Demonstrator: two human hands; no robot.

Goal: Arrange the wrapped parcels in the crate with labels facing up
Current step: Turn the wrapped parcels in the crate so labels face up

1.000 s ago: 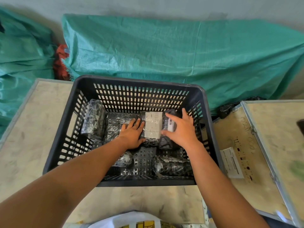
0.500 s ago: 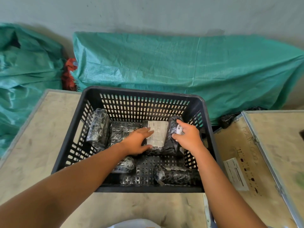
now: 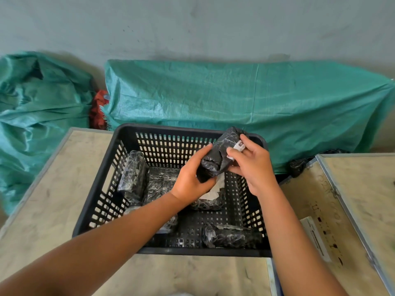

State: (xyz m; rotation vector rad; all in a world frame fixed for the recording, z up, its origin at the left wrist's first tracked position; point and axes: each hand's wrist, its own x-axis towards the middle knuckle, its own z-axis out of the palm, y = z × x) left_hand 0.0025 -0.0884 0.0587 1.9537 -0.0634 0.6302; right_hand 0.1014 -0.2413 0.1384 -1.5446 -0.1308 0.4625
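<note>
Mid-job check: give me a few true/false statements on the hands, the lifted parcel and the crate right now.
1. Both hands hold one black wrapped parcel above the crate. True.
2. The crate is empty. False: several wrapped parcels lie inside, including one along the near wall.
3. The right hand covers part of a white label on the lifted parcel. True.
4. The left hand rests flat on the table. False: it grips the parcel's lower end.
</note>
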